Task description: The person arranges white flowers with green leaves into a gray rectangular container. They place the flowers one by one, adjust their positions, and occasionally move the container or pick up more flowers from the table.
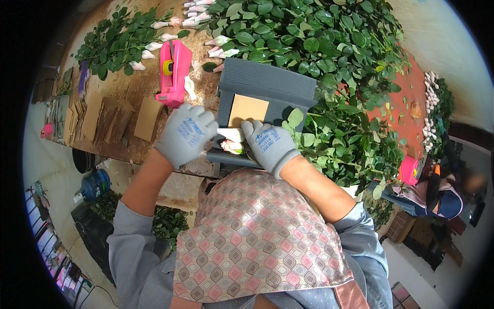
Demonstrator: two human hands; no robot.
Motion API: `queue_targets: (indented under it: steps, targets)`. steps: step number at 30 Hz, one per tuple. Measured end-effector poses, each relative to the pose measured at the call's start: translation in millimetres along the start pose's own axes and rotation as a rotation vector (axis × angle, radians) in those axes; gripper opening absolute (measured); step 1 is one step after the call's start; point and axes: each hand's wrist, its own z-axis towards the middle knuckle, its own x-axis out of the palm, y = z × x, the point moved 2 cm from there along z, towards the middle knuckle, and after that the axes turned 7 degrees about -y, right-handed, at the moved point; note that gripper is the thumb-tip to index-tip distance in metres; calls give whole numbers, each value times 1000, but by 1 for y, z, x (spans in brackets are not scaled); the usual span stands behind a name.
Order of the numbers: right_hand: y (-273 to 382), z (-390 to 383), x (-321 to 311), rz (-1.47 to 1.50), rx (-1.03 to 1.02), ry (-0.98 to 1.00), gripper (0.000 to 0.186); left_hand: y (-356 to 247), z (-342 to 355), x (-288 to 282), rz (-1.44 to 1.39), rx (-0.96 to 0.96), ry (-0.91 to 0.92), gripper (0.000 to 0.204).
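Both hands wear grey gloves. My left hand (186, 133) and my right hand (268, 144) meet over a pale rose bud (231, 141) wrapped in white, and each grips one side of it. The bud lies at the near edge of a grey corrugated tray (267, 82). On the tray, just beyond my fingers, a tan cardboard square (248, 109) lies flat. Leafy rose stems (329, 129) spread to the right of my right hand.
A pink tape dispenser (174, 72) stands on the wooden bench left of the tray. Cardboard pieces (108, 119) are lined up further left. Wrapped rose buds (154, 38) with foliage fill the back. Another person (442, 195) works at the right. A blue water jug (95, 184) stands below.
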Motion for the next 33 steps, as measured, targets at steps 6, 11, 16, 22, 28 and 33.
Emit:
queue_targets:
  steps: [6, 11, 16, 22, 28, 33]
  targets:
    - [1, -1, 4, -47, -49, -42, 21, 48, -58, -21, 210, -404, 146, 30]
    - [9, 3, 2, -108, -80, 43, 22, -64, -18, -7, -123, -94, -45, 37]
    - [6, 2, 1, -72, -116, -15, 23, -92, -28, 53, -101, -184, -278, 32]
    - [4, 7, -3, -52, -140, 103, 20, -90, -24, 47, -106, -175, -288, 25]
    - [-5, 20, -36, 22, -211, 274, 32, -79, -20, 37, -97, -147, -230, 32]
    - [-65, 88, -94, 225, -29, -244, 18, -81, -21, 44, -107, -196, -199, 47]
